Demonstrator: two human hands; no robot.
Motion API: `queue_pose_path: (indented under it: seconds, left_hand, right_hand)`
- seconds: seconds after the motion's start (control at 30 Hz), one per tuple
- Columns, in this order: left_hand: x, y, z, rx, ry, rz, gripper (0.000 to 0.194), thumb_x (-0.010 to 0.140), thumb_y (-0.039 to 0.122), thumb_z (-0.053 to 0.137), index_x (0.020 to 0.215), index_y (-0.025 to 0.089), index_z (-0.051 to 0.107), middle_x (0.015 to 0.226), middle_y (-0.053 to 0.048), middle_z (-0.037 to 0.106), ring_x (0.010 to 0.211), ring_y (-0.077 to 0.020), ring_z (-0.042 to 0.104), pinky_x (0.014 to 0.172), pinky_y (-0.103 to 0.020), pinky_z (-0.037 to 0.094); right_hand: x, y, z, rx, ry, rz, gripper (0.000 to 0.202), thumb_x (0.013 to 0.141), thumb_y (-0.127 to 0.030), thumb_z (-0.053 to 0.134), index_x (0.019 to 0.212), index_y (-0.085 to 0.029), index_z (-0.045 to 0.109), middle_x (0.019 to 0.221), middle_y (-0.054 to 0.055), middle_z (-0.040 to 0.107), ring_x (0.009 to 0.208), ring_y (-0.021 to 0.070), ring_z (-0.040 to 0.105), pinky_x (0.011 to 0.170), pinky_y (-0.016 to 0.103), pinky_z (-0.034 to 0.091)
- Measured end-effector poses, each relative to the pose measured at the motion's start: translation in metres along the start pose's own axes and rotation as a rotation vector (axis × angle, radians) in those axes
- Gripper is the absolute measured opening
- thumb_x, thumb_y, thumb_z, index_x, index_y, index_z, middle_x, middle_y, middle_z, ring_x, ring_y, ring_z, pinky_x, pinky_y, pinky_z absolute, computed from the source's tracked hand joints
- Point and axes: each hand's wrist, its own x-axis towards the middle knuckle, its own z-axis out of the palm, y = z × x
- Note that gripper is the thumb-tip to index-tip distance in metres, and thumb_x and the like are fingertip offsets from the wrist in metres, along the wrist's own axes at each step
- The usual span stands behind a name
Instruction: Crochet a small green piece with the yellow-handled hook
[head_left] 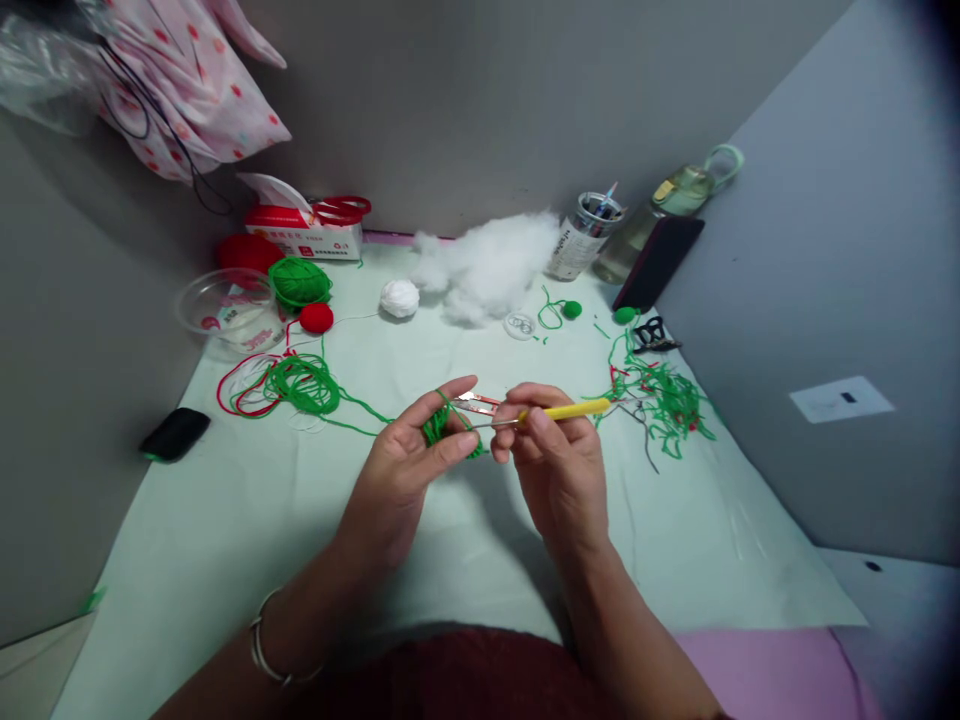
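Left hand: While its thumb and fingers [409,455] clamp on a small, looped green yarn piece [436,428], a green strand slants from the raised forefinger down across the work.
Right hand: This one [562,455] is clamped on a slim crochet hook with a yellow handle [574,410], held rather like a pencil, its thin metal shaft pointing at the piece.
Where the piece is: Between the left thumb and fingers, raised over the bench with its pale green cover [225,550]; the fingers hide too much for me to count rows.
Feel of the piece: I'd expect it light, soft and stretchy, hard to break but easily pulled out of shape.
Where to pinch it: Close beside the working loop, I'd say, lightly enough that the stitches don't flatten.
Feel of the hook: Probably light and stiff, the metal slick; the yellow handle looks the surer hold.
Behind the hands: A small orange-and-metal tool [476,402], partly covered, so I can't tell its kind.
Feeding yarn: A loose coil of green yarn [304,385] lies to the left, limp and, I'd judge, apt to snag on the red and white strands [244,388] beside it.
Far side: A fluffy white heap of stuffing [495,265], surely almost weightless.
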Motion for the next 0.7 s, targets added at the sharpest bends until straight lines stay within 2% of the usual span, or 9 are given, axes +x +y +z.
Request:
queue_pose_path:
  seconds: [0.1,0.17,0.23,0.4,0.5,0.6,0.67,0.7]
  left_hand:
    - [-0.001,-0.003,0.004,0.077,0.053,0.094,0.052,0.078,0.024,0.090,0.129,0.026,0.077,0.082,0.003,0.067,0.084,-0.0145,0.066,0.090,-0.030,0.052]
    - [-0.001,-0.005,0.005,0.080,0.064,0.108,0.054,0.076,0.022,0.091,0.128,0.025,0.077,0.080,0.004,0.066,0.081,-0.0132,0.064,0.088,-0.029,0.054]
    - [-0.001,-0.005,0.004,0.061,0.061,0.090,0.055,0.074,0.022,0.092,0.127,0.024,0.077,0.080,0.004,0.066,0.080,-0.0122,0.064,0.088,-0.028,0.055]
    - [-0.002,-0.004,0.005,-0.010,0.006,0.031,0.045,0.081,0.026,0.089,0.124,0.024,0.077,0.092,0.000,0.076,0.092,-0.0153,0.071,0.096,-0.030,0.053]
    - [-0.002,-0.004,0.009,-0.037,0.051,0.024,0.045,0.082,0.025,0.088,0.125,0.023,0.076,0.090,0.000,0.076,0.094,-0.0156,0.070,0.095,-0.028,0.051]
    - [0.001,-0.004,0.008,-0.102,0.053,-0.053,0.049,0.080,0.023,0.088,0.127,0.020,0.075,0.090,-0.001,0.076,0.090,-0.0159,0.069,0.092,-0.028,0.051]
    - [0.003,-0.002,0.004,-0.153,0.028,-0.128,0.045,0.079,0.023,0.088,0.122,0.017,0.078,0.089,-0.003,0.075,0.086,-0.0153,0.068,0.089,-0.028,0.051]
    - [0.004,-0.001,0.002,-0.160,0.024,-0.148,0.043,0.078,0.023,0.088,0.119,0.016,0.079,0.087,-0.003,0.074,0.083,-0.0144,0.067,0.085,-0.027,0.051]
  right_hand:
    - [-0.005,0.003,0.002,-0.165,-0.020,-0.114,0.011,0.095,-0.034,0.075,0.095,-0.027,0.083,0.086,0.002,0.077,0.073,0.0151,0.068,0.064,0.030,0.058]
    - [-0.007,0.005,0.002,-0.310,-0.003,-0.235,0.011,0.096,-0.029,0.073,0.096,-0.030,0.085,0.093,0.003,0.079,0.088,0.0187,0.071,0.072,0.034,0.059]
    - [-0.007,0.006,0.002,-0.337,-0.005,-0.288,0.013,0.097,-0.028,0.072,0.099,-0.032,0.084,0.097,0.003,0.081,0.096,0.0208,0.072,0.076,0.036,0.058]
    - [-0.007,0.008,0.001,-0.250,-0.061,-0.231,0.018,0.102,-0.026,0.066,0.104,-0.033,0.083,0.097,0.002,0.081,0.085,0.0168,0.070,0.067,0.031,0.057]
    - [-0.013,0.009,0.004,-0.472,-0.046,-0.391,0.024,0.100,-0.019,0.067,0.109,-0.034,0.082,0.101,0.004,0.079,0.096,0.0198,0.073,0.075,0.036,0.061]
    - [-0.019,0.008,0.004,-0.725,-0.050,-0.563,0.033,0.097,-0.013,0.069,0.115,-0.037,0.082,0.110,0.005,0.078,0.102,0.0222,0.074,0.084,0.041,0.064]
    - [-0.016,0.005,0.001,-0.681,-0.034,-0.526,0.029,0.097,-0.015,0.068,0.111,-0.036,0.083,0.105,0.005,0.078,0.094,0.0212,0.074,0.078,0.039,0.064]
    - [-0.013,0.003,-0.001,-0.582,-0.009,-0.454,0.024,0.098,-0.017,0.068,0.107,-0.034,0.083,0.099,0.004,0.077,0.087,0.0197,0.073,0.071,0.036,0.063]
